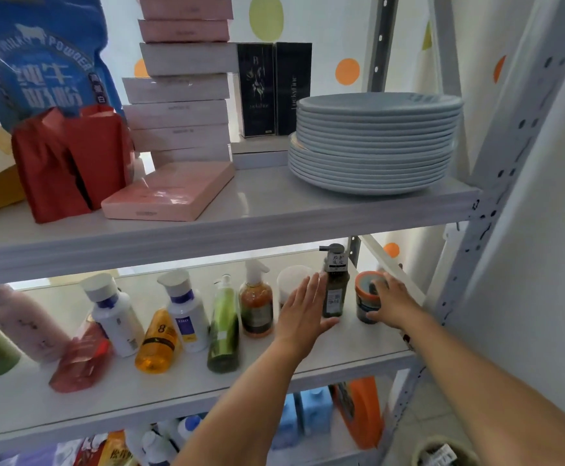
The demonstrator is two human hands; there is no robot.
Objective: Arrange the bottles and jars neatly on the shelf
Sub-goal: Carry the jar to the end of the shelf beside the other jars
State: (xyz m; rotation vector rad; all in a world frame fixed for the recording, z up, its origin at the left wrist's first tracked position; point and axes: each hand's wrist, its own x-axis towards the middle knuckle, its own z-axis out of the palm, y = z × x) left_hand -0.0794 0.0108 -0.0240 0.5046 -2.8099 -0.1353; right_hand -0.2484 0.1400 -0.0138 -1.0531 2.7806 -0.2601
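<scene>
On the middle shelf (358,344) my right hand (392,302) grips a dark jar with an orange lid (365,297) at the far right. My left hand (303,307) is flat with straight fingers beside a dark pump bottle (334,287), the fingertips touching its left side. A white jar (289,280) stands partly hidden behind that hand. To the left stand an amber spray bottle (255,301), a green pump bottle (224,327), two white bottles (187,311) (113,314), an orange bottle (156,341), a pink bottle (25,321) and a red pouch (79,361).
The upper shelf (257,213) carries a stack of grey plates (375,142), pink boxes (170,193), black cartons (274,89), a red bag (69,163) and a blue milk powder bag (39,58). The grey shelf post (486,230) rises at the right. More bottles crowd the lower shelf (308,418).
</scene>
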